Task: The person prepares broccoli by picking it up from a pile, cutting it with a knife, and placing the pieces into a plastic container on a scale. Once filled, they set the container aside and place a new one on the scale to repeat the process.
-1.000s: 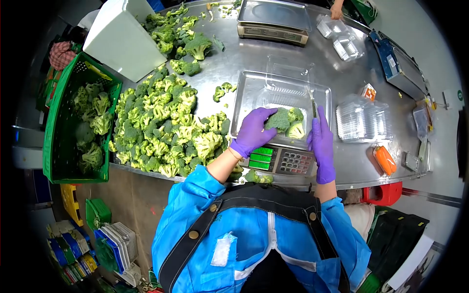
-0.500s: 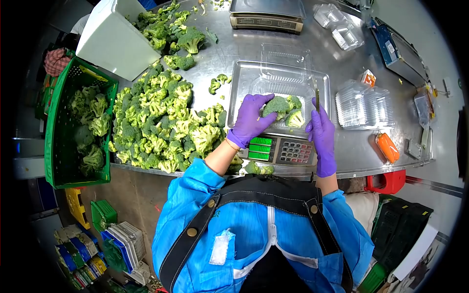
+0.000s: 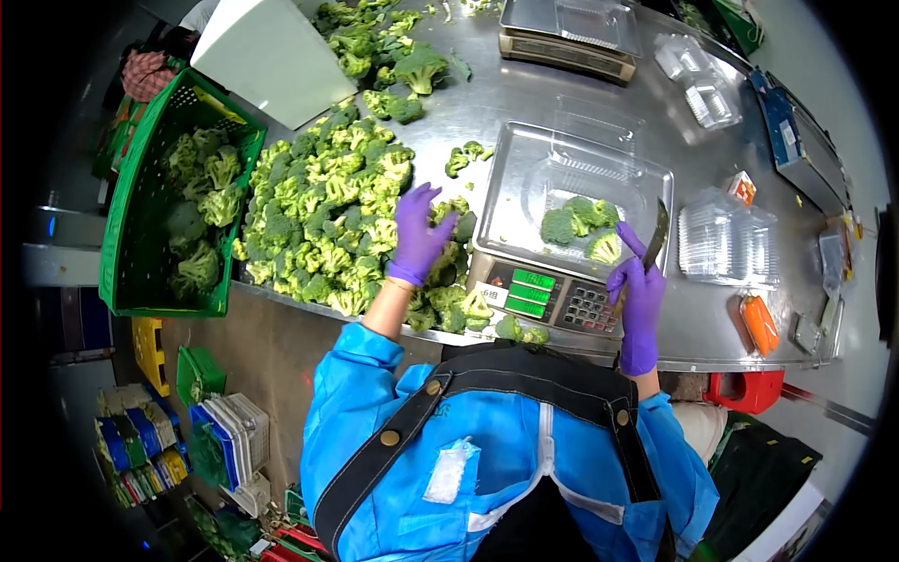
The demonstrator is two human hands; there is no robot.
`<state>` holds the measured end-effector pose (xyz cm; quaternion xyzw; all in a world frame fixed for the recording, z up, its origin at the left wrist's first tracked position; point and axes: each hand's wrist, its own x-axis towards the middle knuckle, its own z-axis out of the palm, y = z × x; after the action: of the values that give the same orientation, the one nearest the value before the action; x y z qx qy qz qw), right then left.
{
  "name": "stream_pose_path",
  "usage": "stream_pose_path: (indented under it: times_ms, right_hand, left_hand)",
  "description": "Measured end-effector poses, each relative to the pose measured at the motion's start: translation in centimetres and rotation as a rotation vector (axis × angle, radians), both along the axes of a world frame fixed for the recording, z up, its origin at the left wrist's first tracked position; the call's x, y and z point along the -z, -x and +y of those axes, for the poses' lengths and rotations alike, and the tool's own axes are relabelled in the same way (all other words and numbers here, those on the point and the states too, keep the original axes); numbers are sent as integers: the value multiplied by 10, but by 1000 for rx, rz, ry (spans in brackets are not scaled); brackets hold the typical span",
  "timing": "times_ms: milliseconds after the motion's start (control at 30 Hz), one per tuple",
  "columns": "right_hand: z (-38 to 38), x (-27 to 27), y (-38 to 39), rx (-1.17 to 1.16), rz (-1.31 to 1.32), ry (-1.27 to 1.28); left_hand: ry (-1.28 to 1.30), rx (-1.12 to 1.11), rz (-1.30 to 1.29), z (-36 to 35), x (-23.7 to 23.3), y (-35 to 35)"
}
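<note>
My left hand (image 3: pixel 420 232), in a purple glove, is over the right side of the broccoli pile (image 3: pixel 323 211) with its fingers apart. In my right hand (image 3: pixel 641 295), also gloved, is a knife (image 3: pixel 660 232), its blade pointing up beside the tray's right edge. Several broccoli pieces (image 3: pixel 582 221) lie in an open clear plastic container (image 3: pixel 552 185). That container rests on the metal tray (image 3: pixel 506 178) of a scale (image 3: pixel 548 298) with a green lit display.
At the left are a green crate (image 3: pixel 126 244) holding broccoli and a white box (image 3: pixel 272 61). A second scale (image 3: pixel 562 56) stands at the back. Stacked clear containers (image 3: pixel 726 239) and an orange packet (image 3: pixel 759 324) lie at the right.
My left hand has left the broccoli in the container and moved left to the pile, its fingers apart. My right hand still holds the knife. The camera view has shifted and turned.
</note>
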<state>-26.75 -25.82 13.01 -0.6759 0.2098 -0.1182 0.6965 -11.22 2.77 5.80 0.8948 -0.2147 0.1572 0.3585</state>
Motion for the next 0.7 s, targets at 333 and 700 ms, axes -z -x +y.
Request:
stream_pose_path:
  times_ms: [333, 700]
  right_hand:
    - [8, -7, 4, -8, -18, -1]
    - [-6, -2, 7, 85, -48, -41]
  left_hand:
    - [-940, -520, 357, 99, -19, -95]
    - [-985, -450, 285, 98, -18, -116]
